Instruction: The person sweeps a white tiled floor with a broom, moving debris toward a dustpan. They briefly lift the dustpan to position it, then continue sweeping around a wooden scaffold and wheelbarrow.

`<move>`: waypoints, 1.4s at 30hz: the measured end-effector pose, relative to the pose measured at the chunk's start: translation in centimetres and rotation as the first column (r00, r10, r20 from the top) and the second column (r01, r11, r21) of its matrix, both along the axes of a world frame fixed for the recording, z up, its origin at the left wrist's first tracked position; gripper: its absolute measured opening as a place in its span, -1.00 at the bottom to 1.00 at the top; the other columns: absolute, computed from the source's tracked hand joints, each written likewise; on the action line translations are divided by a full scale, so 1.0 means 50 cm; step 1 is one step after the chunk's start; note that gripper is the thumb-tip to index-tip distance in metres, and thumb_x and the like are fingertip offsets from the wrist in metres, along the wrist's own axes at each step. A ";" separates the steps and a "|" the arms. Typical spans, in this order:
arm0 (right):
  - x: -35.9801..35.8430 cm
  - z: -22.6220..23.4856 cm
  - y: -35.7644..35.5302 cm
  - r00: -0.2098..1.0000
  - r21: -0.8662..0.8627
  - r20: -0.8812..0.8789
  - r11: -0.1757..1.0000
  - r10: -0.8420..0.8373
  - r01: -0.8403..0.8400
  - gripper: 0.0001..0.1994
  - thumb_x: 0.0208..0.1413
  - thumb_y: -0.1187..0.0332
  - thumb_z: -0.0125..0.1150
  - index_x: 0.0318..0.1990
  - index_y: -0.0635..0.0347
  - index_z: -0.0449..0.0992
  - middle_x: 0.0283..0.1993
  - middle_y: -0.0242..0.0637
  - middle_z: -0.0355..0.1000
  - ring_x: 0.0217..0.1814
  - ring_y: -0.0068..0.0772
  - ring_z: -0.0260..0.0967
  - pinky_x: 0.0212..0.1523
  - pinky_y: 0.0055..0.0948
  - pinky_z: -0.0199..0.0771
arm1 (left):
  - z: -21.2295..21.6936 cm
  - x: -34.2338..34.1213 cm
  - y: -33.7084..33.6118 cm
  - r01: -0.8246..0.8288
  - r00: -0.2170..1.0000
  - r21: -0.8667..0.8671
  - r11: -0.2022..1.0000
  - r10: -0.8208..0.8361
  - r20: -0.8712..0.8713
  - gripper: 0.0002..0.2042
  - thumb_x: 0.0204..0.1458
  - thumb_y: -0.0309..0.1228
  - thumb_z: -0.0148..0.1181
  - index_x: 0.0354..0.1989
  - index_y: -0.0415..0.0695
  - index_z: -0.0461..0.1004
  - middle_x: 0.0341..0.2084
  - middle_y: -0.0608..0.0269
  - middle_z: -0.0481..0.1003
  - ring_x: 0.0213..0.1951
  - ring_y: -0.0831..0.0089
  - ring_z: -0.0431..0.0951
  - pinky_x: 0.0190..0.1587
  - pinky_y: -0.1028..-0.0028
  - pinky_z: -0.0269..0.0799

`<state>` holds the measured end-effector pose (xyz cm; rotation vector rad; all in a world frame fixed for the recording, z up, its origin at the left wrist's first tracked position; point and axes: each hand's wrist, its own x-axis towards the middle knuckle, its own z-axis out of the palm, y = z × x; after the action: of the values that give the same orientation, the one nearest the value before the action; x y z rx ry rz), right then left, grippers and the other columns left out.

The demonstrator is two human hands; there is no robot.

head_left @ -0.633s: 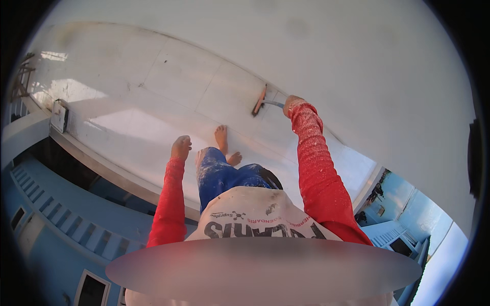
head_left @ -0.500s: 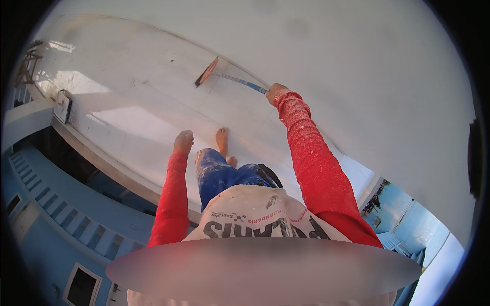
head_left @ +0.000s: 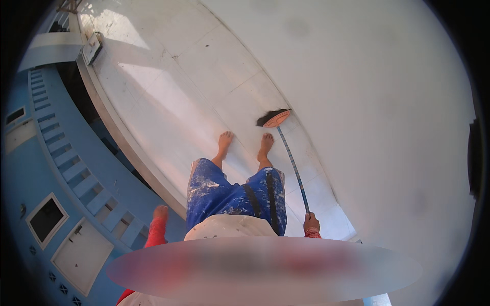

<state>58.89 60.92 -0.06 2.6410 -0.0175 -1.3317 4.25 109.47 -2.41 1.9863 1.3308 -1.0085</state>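
Gripping the thin blue handle, the right hand [head_left: 311, 223] holds a broom [head_left: 279, 122] — long axis toward eleven o'clock, bristles on the white ledge [head_left: 168, 92] by the bare feet. Left hand [head_left: 161, 212] hangs free, fingers unclear.

Ledge floor [head_left: 168, 97]: matt, pale, tiled-looking, faintly stained. Wall [head_left: 367, 102]: smooth, matt white. Broom [head_left: 275, 119]: dark bristles, glossy orange plastic-looking head, slim striped handle. Shorts [head_left: 229, 188]: blue cloth, paint-spattered. Sleeves [head_left: 155, 237]: red cloth.
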 end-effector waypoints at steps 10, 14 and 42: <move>0.113 -0.095 -0.084 0.968 -0.082 -0.108 0.968 0.226 -0.236 -0.67 0.31 -0.02 -0.23 -0.11 0.01 0.28 -0.41 0.12 0.51 -0.30 0.29 0.48 -0.29 0.15 0.43 | 0.138 0.320 -0.389 -0.668 0.743 -0.013 0.744 0.668 0.043 -0.69 0.14 -0.25 0.05 -0.11 -0.23 0.53 -0.29 0.02 0.58 -0.24 0.18 0.59 -0.14 0.32 0.48; 0.136 -0.089 -0.111 0.970 -0.035 -0.049 0.971 0.236 -0.238 -0.68 0.31 0.00 -0.19 -0.15 0.03 0.30 -0.42 0.11 0.51 -0.32 0.29 0.47 -0.32 0.17 0.41 | 0.195 0.418 -0.326 -0.842 0.528 -0.040 0.538 0.837 0.145 -0.73 0.16 -0.30 0.06 -0.13 -0.24 0.53 -0.36 0.08 0.59 -0.31 0.31 0.60 -0.21 0.40 0.47; 0.250 -0.783 0.781 0.927 0.354 0.011 0.866 0.374 -0.353 -0.62 0.26 -0.04 -0.10 -0.12 0.09 0.40 -0.30 0.08 0.53 -0.23 0.26 0.49 -0.19 0.09 0.47 | -0.293 0.580 -0.392 -0.831 0.473 -0.340 0.440 0.881 -0.017 -0.74 0.18 -0.31 0.08 -0.11 -0.24 0.52 -0.39 0.13 0.59 -0.37 0.47 0.61 -0.23 0.48 0.49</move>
<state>71.37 99.97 -39.20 2.6843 0.7599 -1.3771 33.27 89.88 -17.06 0.8488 1.6695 -0.4569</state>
